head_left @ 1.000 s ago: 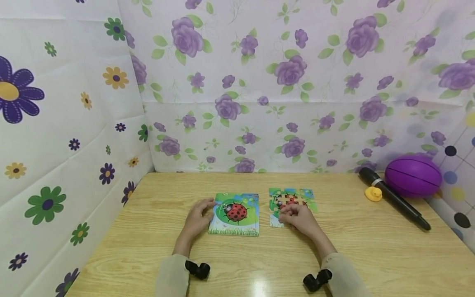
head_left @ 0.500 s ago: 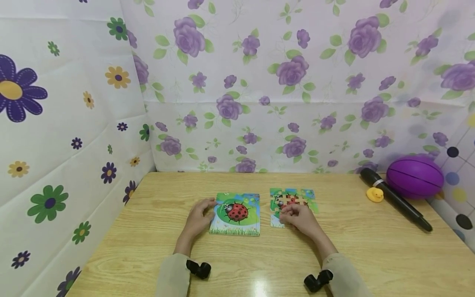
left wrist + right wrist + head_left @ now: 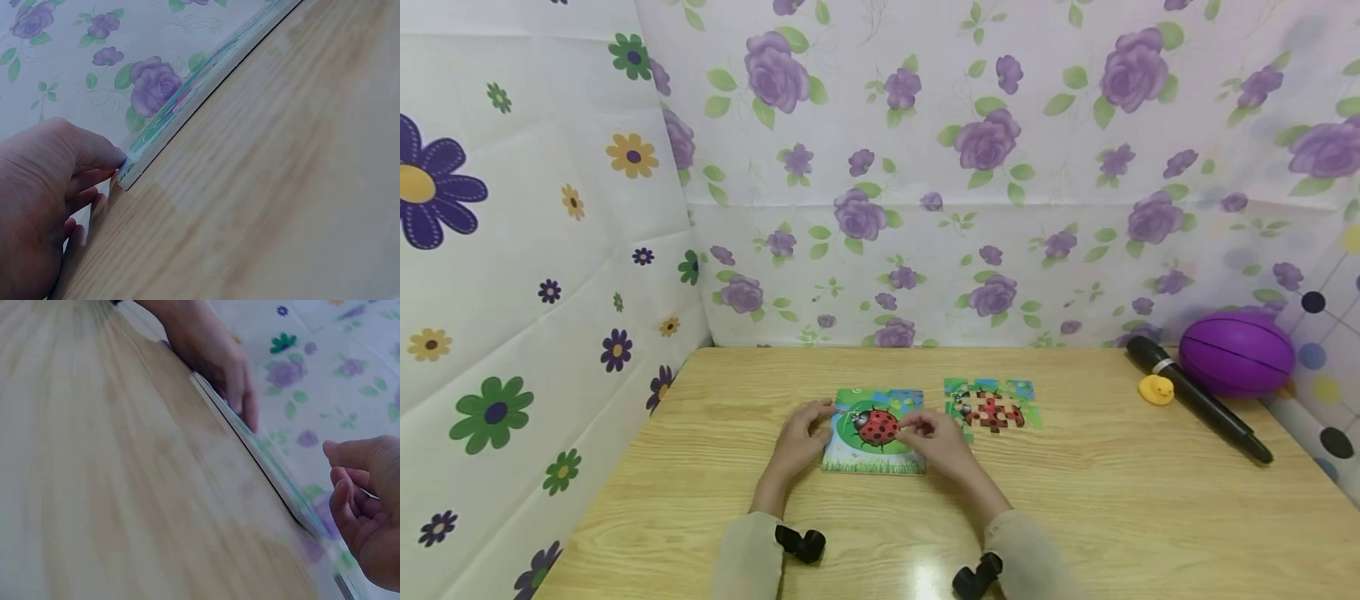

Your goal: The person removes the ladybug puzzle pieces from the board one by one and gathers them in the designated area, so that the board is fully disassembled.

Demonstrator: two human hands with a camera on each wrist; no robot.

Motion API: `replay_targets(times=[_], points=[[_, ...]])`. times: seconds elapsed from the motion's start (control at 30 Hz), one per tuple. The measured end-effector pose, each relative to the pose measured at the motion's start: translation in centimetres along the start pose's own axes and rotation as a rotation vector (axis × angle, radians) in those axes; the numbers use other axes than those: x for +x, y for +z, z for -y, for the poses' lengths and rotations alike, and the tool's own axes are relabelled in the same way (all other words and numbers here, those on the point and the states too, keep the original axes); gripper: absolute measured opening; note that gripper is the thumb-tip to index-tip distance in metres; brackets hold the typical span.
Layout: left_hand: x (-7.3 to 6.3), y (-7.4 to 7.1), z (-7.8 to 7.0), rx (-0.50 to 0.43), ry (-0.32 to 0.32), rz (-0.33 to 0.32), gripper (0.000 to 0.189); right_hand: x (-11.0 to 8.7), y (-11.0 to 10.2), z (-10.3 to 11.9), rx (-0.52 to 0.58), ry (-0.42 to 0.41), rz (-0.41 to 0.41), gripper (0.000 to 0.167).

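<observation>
A square ladybug picture puzzle lies flat on the table in front of me. My left hand rests at its left edge; in the left wrist view the thumb and fingertips are right at the board's corner. My right hand is over the puzzle's right edge, thumb and index finger close together. In the right wrist view its fingers are bent and no piece shows in them; I cannot tell whether they hold one. To the right lies a partly joined ladybug jigsaw with gaps, its lower left covered by my right hand.
At the right end of the wooden table lie a purple ball, a black microphone and a small yellow duck. A flowered cloth hangs behind the table's back edge.
My right hand has moved left from the partly joined jigsaw to the square puzzle's right edge, showing more of that jigsaw's red pieces. The left hand has stayed in place.
</observation>
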State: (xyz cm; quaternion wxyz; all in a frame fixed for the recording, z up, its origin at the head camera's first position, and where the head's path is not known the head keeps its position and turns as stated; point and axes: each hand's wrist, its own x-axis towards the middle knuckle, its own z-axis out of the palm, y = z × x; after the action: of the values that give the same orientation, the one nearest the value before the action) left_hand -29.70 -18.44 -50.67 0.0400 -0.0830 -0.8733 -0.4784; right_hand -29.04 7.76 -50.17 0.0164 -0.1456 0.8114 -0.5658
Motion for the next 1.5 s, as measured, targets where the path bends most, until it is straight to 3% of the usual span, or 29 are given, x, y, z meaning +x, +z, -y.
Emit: replay_targets(times=[0.1,0.3,0.53,0.67,0.8,1.3,1.5], points=[[-0.2,0.1,-0.1,-0.004,-0.006,-0.005,0.036,0.2,1.6,0.6,-0.008,-0.023,0.002,0.017],[-0.2,0.5,0.1,-0.006,-0.002,-0.009,0.036,0.2,3.0,1.0,-0.052,0.016,-0.005,0.013],[-0.2,0.6,0.3,-0.018,-0.013,-0.022,0.034,0.0,2.5,1.3,-0.143,0.039,0.096,0.02],[-0.3,0.6,0.3,-0.041,-0.026,-0.023,0.035,0.1,2.1,1.6,-0.197,0.018,0.17,0.033],[-0.4,0.4,0.4,-0.04,-0.034,-0.032,0.035,0.2,2.1,1.7,-0.237,-0.001,0.215,0.035],[0.3,-0.1,-0.1,-0.01,-0.027,-0.004,0.035,0.5,2.3,1.6,-0.234,0.018,0.199,0.033],[0.2,-0.2,-0.2,-0.012,-0.036,0.002,0.036,0.5,2.2,1.5,-0.166,0.005,0.216,0.033]])
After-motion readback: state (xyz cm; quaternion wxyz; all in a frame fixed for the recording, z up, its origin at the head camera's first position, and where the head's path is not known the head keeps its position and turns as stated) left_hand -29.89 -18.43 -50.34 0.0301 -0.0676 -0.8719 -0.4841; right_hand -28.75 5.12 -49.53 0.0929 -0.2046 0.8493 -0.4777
